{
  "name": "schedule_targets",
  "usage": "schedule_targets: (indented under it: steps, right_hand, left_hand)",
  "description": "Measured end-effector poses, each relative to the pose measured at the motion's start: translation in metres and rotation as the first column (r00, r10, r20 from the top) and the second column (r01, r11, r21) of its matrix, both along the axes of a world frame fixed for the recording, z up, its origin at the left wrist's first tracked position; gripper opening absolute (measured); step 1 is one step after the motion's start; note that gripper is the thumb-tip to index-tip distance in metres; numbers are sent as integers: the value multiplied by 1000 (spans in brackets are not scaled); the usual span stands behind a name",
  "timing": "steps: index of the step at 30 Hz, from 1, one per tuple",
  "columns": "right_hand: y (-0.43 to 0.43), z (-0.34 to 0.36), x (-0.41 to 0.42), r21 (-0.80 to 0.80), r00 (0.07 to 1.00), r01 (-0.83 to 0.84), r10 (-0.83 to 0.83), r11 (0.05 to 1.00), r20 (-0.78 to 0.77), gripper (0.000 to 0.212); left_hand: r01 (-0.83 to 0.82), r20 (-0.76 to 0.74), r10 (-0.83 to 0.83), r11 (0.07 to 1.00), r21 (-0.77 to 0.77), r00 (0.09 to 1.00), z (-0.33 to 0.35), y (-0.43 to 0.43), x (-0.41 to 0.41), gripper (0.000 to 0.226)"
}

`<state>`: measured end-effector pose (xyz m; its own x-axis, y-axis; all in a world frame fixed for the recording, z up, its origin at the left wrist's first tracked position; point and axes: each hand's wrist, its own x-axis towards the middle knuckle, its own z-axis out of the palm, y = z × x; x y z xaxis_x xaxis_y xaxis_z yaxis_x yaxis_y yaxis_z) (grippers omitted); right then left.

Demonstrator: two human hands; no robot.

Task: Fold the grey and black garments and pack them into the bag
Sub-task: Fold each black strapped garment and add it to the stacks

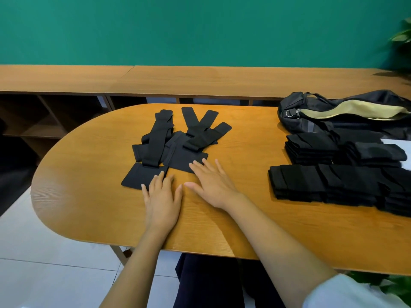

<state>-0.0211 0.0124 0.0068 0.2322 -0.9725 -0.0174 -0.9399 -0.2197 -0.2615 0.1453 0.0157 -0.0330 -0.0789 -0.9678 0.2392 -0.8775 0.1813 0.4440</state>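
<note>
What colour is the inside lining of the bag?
Pale beige lining, inside the black bag; head view.

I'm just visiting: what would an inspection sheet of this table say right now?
Surface: oval wooden table, bare wood near the front.
Job's things: loose black garments mid-table; folded black stacks at right; dark bag behind them, open, tan lining showing.
Clutter: white patch beside the stacks, unclear what.
Grippers: left hand and right hand flat, fingertips at the loose garments' near edge.
Cables: nothing seen.
Surroundings: green wall, low wooden shelf, plant.
</note>
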Motion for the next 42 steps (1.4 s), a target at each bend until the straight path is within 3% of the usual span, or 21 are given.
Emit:
schedule_targets:
  steps: [2,6,11,19,26,31,35,42]
  right_hand:
    - [2,-1,-2,22,999,17,-18,1000,34,70]
    - [24,3,-25,-91,986,133,-123,987,109,64]
    - [70,0,-60,-191,978,208,-198,959,71,61]
    - [107,-14,-88,-279,988,151,-146,948,40,45]
    - [113,-16,-94,-303,995,94,-86,948,42,40]
    - [120,-20,-98,-346,995,86,-63,934,78,34]
    - [124,-28,-102,-374,982,126,-63,919,176,30]
    - [125,-30,-101,-402,990,99,-48,910,136,31]
  left_hand:
    - [-5,-2,5,1000,5,1000,0,0,0,48]
    - [-15,-14,15,1000,12,1000,1,-1,0,48]
    - [-9,-23,9,1000,12,1000,0,1,0,47]
    - [45,-68,-47,998,-35,997,1,6,2,45]
    - [327,-64,-346,923,-202,936,14,20,-10,33]
    - [546,-126,-545,837,-32,829,16,50,-50,47]
    - [518,-178,-517,854,-42,837,6,54,-57,41]
    - [492,22,-496,853,-174,868,2,58,-59,28]
